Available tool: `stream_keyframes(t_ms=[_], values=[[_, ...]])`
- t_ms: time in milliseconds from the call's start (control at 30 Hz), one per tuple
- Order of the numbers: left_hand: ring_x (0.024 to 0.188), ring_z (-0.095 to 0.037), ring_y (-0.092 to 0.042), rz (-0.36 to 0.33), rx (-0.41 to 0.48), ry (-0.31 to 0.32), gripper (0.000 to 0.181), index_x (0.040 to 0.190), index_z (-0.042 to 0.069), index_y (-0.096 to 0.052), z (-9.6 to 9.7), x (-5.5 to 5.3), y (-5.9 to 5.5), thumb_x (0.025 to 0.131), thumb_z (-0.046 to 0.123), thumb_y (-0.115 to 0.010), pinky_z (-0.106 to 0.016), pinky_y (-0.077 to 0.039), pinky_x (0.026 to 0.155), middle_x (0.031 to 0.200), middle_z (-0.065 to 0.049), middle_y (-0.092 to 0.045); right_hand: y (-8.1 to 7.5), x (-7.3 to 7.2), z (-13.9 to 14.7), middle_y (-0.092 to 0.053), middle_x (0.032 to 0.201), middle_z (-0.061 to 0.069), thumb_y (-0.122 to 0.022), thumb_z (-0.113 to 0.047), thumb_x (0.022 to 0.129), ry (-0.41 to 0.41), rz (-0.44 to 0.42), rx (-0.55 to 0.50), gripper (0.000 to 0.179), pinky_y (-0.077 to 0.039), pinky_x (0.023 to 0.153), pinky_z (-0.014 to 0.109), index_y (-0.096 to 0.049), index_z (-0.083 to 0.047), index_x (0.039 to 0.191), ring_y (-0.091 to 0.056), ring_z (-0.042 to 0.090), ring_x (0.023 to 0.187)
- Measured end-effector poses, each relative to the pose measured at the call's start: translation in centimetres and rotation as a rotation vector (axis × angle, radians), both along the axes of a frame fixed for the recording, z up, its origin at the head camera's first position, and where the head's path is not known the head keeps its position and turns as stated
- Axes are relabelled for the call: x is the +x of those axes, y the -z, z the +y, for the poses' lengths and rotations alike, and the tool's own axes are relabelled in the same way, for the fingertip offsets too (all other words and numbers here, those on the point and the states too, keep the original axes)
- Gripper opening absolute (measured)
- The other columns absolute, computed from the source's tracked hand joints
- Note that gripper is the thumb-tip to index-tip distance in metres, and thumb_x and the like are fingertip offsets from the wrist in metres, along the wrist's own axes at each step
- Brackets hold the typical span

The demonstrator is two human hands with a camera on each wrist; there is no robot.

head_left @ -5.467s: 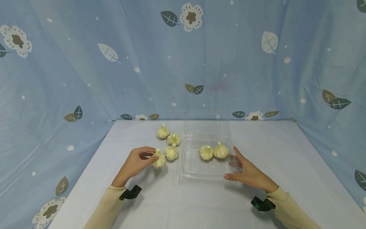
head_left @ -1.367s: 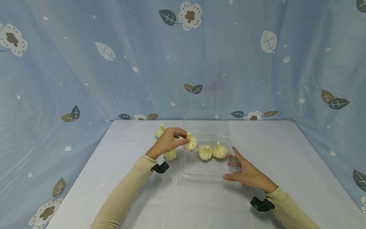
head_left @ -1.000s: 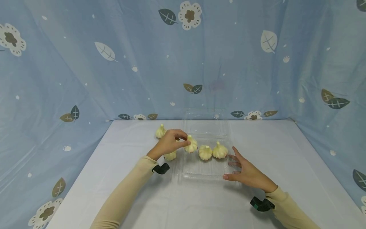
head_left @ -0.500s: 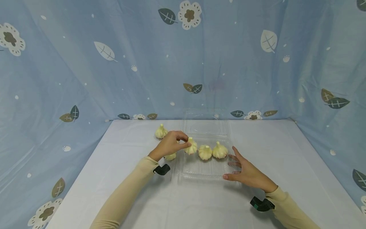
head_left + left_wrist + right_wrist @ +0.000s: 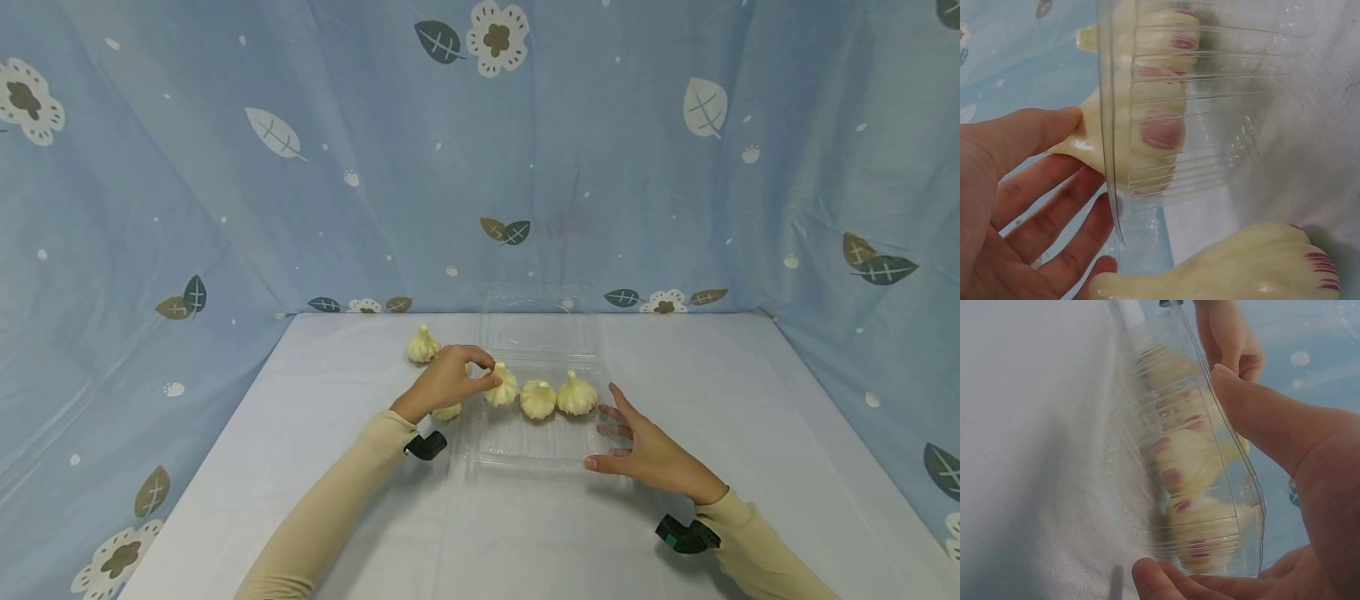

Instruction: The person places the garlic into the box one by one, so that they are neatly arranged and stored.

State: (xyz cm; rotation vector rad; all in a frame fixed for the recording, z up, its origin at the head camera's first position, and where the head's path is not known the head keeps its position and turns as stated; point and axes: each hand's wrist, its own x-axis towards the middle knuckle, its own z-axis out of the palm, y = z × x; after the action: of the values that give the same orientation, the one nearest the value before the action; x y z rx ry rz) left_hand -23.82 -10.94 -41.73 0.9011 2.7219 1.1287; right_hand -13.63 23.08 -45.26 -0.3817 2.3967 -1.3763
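Note:
My left hand [image 5: 448, 377] pinches a garlic bulb [image 5: 503, 388] by its stem, low inside the left part of a clear plastic clamshell box [image 5: 525, 457]. Two more garlic bulbs, a middle one [image 5: 537, 401] and a right one [image 5: 577, 394], sit beside it in a row. In the left wrist view, thumb and fingertips meet at the stem of the held bulb [image 5: 1160, 128], seen through the box wall. My right hand [image 5: 652, 450] rests at the box's front right corner, thumb and fingers spread along its rim and side [image 5: 1254, 481].
The box's clear lid [image 5: 538, 329] stands open at the back. Left of the box, a garlic bulb [image 5: 423, 344] sits on the white tabletop [image 5: 525, 533], and another bulb [image 5: 447, 412] is partly covered by my left hand. A blue patterned curtain [image 5: 375, 167] hangs behind.
My left hand has taken a garlic bulb from the table's left side, carried it right over the box and lowered it inside. My right hand has stayed at the box.

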Motion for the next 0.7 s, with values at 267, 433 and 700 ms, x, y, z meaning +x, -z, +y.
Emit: stream_keyframes(t_ms=[267, 433, 700], values=[[0.112, -0.031, -0.069, 0.002, -0.026, -0.002, 0.017, 0.103, 0.01, -0.079, 0.17, -0.13, 0.15, 0.094, 0.024, -0.078, -0.051, -0.056, 0.1, 0.115, -0.008, -0.077, 0.08, -0.01, 0.01, -0.018, 0.17, 0.029, -0.081, -0.033, 0.091, -0.003, 0.011, 0.003, 0.123, -0.056, 0.105, 0.052, 0.015, -0.011, 0.165, -0.04, 0.05, 0.148], [0.113, -0.029, -0.07, 0.021, -0.05, 0.007, 0.017, 0.103, 0.009, -0.08, 0.27, -0.14, 0.25, 0.094, 0.024, -0.077, -0.049, -0.056, 0.101, 0.114, -0.008, -0.078, 0.08, 0.01, -0.01, -0.018, 0.17, 0.029, -0.082, -0.035, 0.091, 0.001, 0.008, 0.007, 0.124, -0.056, 0.105, 0.052, 0.015, -0.011, 0.165, -0.04, 0.05, 0.148], [0.119, -0.028, -0.069, 0.051, -0.108, -0.01, 0.02, 0.105, 0.009, -0.08, 0.54, -0.05, 0.46, 0.093, 0.025, -0.078, -0.047, -0.054, 0.107, 0.114, -0.006, -0.079, 0.03, 0.07, -0.12, -0.018, 0.17, 0.028, -0.081, -0.034, 0.091, 0.005, 0.007, 0.006, 0.124, -0.056, 0.105, 0.051, 0.014, -0.011, 0.166, -0.039, 0.051, 0.149]])
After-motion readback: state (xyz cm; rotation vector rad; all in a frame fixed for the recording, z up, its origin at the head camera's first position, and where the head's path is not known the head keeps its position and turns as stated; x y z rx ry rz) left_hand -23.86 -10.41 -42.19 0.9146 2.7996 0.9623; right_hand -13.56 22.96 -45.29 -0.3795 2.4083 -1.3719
